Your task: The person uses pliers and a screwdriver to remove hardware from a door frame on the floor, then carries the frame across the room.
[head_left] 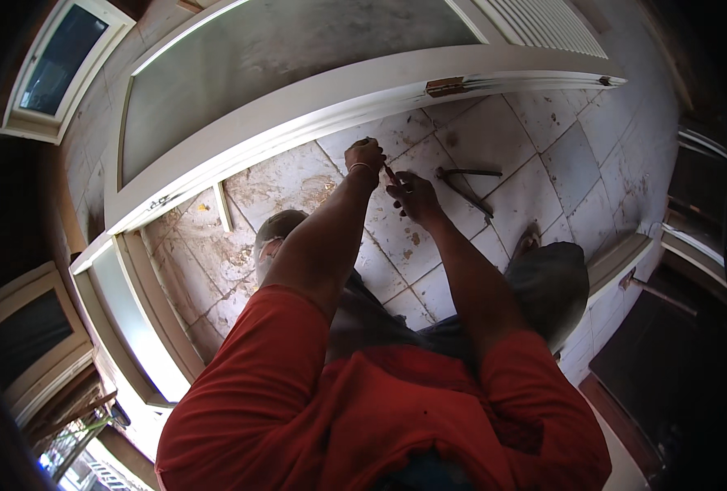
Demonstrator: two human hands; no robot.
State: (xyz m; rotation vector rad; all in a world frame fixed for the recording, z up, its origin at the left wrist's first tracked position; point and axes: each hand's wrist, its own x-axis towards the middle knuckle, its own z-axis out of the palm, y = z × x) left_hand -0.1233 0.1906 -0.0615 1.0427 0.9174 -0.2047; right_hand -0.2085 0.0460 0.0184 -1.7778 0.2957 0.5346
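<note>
My left hand point(365, 154), with a band round its wrist, is closed in front of me, close to the edge of a white door point(314, 106). What its fingers hold is too small and dark to make out. Just right of it and nearer, my right hand point(414, 199) is closed on a slim reddish-handled tool point(391, 174). That tool points toward my left hand; its exact kind does not show. On the tiles right of my hands lies a long-handled pair of pincers point(471, 173), handles apart. A rusty metal hinge point(445, 86) sits in the door's edge.
Dirty pale floor tiles point(494, 131) with scattered debris lie between my legs and the door. A white strip of wood point(222, 206) rests by the door. Framed glass panels point(126, 303) stand at left. A hammer-like tool point(658, 295) is at right.
</note>
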